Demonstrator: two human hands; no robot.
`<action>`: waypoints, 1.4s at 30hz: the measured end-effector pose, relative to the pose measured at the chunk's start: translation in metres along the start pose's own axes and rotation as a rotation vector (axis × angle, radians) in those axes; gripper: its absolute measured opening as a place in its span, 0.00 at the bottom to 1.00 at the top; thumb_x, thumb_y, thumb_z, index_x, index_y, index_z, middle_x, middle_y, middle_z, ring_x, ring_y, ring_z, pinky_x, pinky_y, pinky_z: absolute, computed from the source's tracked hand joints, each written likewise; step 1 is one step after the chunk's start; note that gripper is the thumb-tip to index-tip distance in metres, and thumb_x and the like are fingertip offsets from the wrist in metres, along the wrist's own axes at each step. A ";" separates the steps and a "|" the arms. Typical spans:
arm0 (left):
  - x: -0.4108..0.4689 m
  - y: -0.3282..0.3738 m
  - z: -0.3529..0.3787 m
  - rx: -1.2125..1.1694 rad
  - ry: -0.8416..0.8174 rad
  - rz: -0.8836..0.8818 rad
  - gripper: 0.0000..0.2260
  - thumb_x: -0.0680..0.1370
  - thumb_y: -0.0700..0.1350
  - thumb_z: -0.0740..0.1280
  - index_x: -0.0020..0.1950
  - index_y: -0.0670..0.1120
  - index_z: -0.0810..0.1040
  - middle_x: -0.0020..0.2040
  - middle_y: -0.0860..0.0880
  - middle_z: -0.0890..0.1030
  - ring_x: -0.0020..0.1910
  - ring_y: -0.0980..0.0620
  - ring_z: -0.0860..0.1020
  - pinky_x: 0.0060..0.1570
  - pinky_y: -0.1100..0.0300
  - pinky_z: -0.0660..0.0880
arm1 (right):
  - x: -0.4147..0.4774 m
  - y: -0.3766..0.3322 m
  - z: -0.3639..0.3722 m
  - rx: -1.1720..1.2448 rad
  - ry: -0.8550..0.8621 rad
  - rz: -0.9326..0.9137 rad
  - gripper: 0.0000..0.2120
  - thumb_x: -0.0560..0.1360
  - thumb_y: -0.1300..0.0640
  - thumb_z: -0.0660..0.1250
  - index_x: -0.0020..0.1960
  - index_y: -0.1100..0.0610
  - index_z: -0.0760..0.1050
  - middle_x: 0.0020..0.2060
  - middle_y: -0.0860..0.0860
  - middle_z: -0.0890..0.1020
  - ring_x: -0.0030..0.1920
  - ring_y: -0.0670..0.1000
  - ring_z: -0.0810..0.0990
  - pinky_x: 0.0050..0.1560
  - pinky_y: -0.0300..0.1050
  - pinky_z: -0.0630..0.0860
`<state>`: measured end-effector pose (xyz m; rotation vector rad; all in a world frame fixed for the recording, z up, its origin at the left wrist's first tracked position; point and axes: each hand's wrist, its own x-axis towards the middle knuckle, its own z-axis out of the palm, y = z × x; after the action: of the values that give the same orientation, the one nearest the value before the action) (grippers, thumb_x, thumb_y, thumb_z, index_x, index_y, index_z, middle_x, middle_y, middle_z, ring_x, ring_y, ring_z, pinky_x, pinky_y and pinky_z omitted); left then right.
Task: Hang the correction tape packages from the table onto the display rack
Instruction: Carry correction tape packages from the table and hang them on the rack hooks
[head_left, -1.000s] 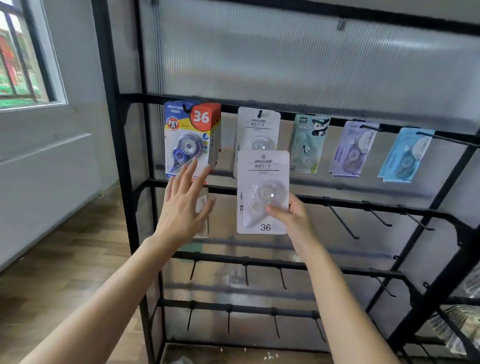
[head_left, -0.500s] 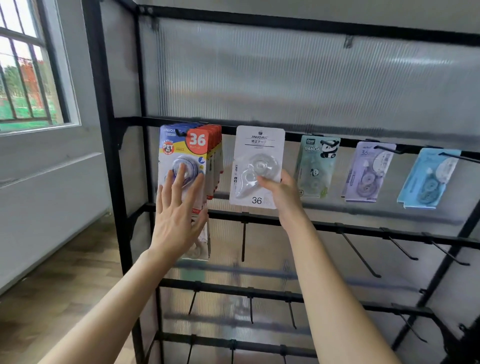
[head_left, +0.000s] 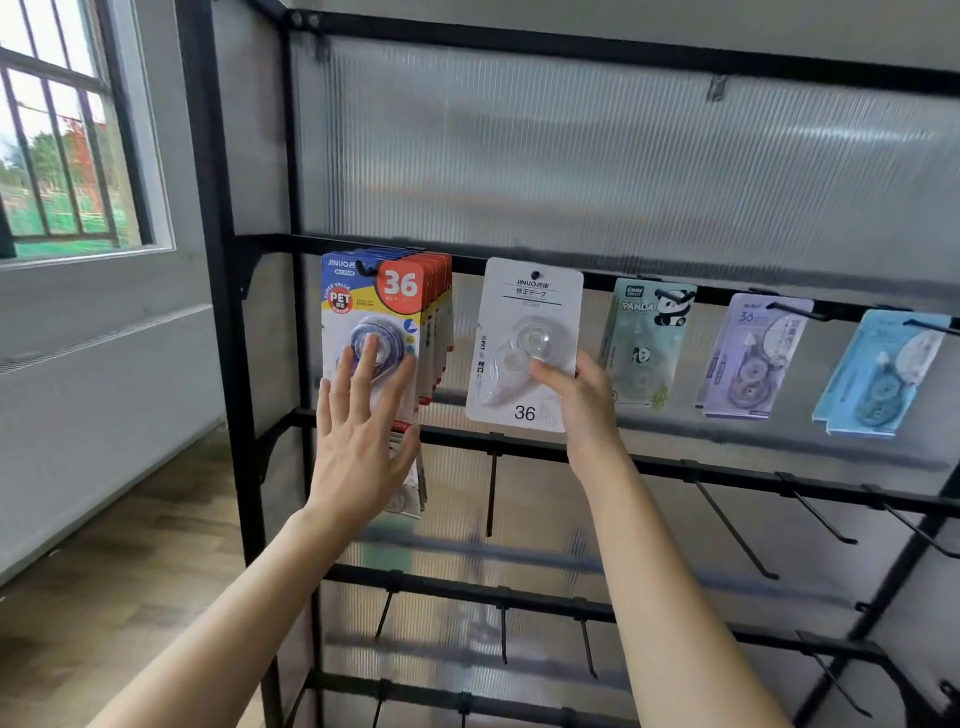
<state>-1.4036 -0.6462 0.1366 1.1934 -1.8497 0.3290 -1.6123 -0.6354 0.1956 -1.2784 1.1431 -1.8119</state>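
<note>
From the head view, both bare forearms rose from the bottom edge toward the black rack (head_left: 218, 364) that filled the middle and right of the frame. The left hand (head_left: 363, 431), at centre left, was released, its fingers straight and spread, lying flat against the front of a stack (head_left: 410, 291) of blue-and-red packages marked 36 that hung from the top bar. Just under that palm the edge of a clear package (head_left: 408, 493) showed; whether the hand held it could not be told. The right hand (head_left: 582, 400), just right of centre, grasped the white package (head_left: 524, 322) by its lower right corner, thumb on the clear blister and the other fingers hidden behind the card. The card stood upright and faced the camera, its top hole level with a hook (head_left: 535, 274) on the same bar, just right of the stack and apart from it; how far it sat on the hook could not be told. Further right along the bar hung a panda package (head_left: 647, 343), a purple package (head_left: 750, 353) and a blue package (head_left: 878, 374), each spaced from the next. Black pegs (head_left: 490, 488) jutted from the lower bars beneath the hands. A barred window (head_left: 57, 145) occupied the upper left, above a wooden floor (head_left: 130, 571).
</note>
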 end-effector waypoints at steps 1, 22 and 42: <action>0.000 0.000 0.000 0.001 -0.003 -0.001 0.28 0.76 0.50 0.60 0.76 0.49 0.60 0.76 0.50 0.44 0.76 0.47 0.42 0.72 0.44 0.46 | 0.000 -0.002 0.001 -0.004 -0.002 0.015 0.08 0.72 0.61 0.70 0.50 0.54 0.78 0.42 0.43 0.83 0.44 0.41 0.80 0.40 0.33 0.73; -0.080 0.002 -0.032 -0.061 -0.235 -0.091 0.31 0.78 0.48 0.64 0.77 0.54 0.52 0.76 0.52 0.39 0.74 0.53 0.36 0.72 0.53 0.38 | -0.120 0.058 -0.005 -0.802 0.169 -0.065 0.30 0.77 0.54 0.66 0.75 0.59 0.58 0.73 0.57 0.64 0.73 0.56 0.62 0.71 0.53 0.62; -0.334 0.004 -0.171 0.043 -0.424 -0.515 0.31 0.78 0.52 0.62 0.78 0.55 0.50 0.79 0.48 0.46 0.77 0.48 0.43 0.73 0.51 0.40 | -0.357 0.094 0.008 -1.288 -0.604 -0.102 0.34 0.79 0.45 0.58 0.78 0.48 0.44 0.77 0.55 0.48 0.77 0.55 0.45 0.74 0.53 0.42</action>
<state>-1.2675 -0.3374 -0.0269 1.8171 -1.7958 -0.1890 -1.4872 -0.3698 -0.0285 -2.3455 1.9128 -0.4422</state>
